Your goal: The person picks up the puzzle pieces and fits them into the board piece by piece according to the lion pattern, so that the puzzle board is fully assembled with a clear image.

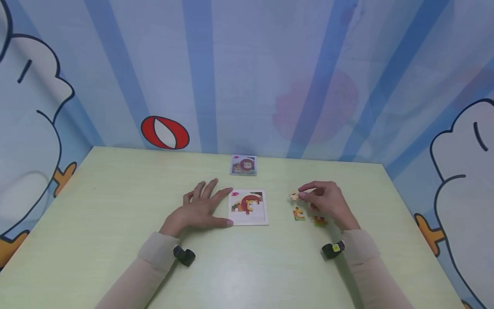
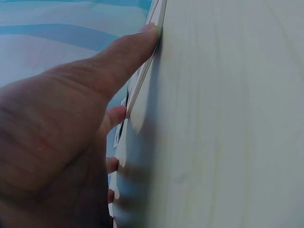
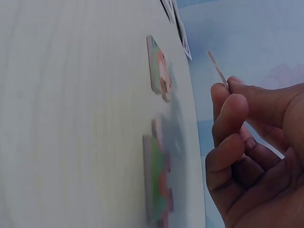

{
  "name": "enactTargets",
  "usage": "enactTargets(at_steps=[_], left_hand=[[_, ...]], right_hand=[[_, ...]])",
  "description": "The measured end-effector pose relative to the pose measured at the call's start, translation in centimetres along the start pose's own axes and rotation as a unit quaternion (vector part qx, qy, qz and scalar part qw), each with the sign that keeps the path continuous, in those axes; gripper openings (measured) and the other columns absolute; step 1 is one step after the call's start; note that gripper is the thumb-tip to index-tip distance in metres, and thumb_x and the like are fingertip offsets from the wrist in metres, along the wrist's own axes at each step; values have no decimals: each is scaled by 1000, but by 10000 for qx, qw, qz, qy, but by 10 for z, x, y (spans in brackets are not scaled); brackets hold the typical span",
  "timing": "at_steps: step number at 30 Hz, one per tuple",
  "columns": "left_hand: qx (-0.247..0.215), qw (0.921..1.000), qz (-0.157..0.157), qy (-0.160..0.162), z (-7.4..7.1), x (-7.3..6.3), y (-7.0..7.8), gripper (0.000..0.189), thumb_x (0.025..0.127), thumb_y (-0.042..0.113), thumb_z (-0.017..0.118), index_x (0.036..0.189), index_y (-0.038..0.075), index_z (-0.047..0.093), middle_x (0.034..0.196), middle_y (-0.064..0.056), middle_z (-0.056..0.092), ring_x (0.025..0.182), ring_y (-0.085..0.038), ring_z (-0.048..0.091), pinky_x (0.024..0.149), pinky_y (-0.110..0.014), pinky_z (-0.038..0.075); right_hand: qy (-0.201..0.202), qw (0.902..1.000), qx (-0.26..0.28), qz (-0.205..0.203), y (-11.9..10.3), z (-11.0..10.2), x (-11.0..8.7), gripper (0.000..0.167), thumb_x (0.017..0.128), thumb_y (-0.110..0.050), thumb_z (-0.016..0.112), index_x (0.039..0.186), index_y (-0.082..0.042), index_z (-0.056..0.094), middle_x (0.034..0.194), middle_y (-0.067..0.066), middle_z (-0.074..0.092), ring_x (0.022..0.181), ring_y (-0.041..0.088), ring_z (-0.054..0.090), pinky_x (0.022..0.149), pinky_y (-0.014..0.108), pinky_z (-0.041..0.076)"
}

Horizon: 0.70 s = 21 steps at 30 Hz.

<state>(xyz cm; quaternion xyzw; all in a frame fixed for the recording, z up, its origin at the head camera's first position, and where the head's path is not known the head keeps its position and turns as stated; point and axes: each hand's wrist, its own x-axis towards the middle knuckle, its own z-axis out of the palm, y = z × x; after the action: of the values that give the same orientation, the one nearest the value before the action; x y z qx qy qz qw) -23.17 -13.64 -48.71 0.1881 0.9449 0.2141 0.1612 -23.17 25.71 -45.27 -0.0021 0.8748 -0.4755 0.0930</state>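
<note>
Head view, partly filled lion puzzle, left fingers apart, right fingers pinching pale piece

Counted were one white-framed square lion puzzle, one small square lion picture at far centre, three loose flat colourful jigsaw pieces, two black wrist cameras.

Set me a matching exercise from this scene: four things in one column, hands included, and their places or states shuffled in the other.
Column one
1. Left hand
2. Right hand
3. Puzzle board
4. Small lion picture

Column two
A. Near the far edge of the table
B. Pinching a puzzle piece between thumb and finger
C. Partly filled, with a bare white area
D. Fingers spread, touching the board's edge

Right pairs: 1-D, 2-B, 3-C, 4-A
</note>
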Motion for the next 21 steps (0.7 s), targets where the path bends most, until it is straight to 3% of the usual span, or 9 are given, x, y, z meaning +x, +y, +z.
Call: enactTargets(at_steps=[8,15,21], left_hand=[[-7,10000,8,5,1,0,0,102,88,67,75,171,41,23,184,-9,-1,167,-47,-2,125,-78,9],[-5,10000,28,32,1,0,0,101,88,67,75,171,41,24,184,-9,-1,167,-47,-2,125,-78,9],[-3,10000,23,33,1,0,0,101,88,67,75,171,41,24,184,-9,-1,167,-47,-2,125,-78,10]], right_hand=[[-165,9997,198,-50,-5,16,3,22,101,-28,78,117,-14,79,78,10,74,55,20,54,51,31,42],[-426,9970,608,-199,-12,27,5,24,100,-25,78,117,-8,79,82,16,75,56,21,58,57,32,50],[-537,9965,601,-226,-18,38,8,22,101,-24,77,116,-7,78,76,14,70,53,21,51,52,33,45]])
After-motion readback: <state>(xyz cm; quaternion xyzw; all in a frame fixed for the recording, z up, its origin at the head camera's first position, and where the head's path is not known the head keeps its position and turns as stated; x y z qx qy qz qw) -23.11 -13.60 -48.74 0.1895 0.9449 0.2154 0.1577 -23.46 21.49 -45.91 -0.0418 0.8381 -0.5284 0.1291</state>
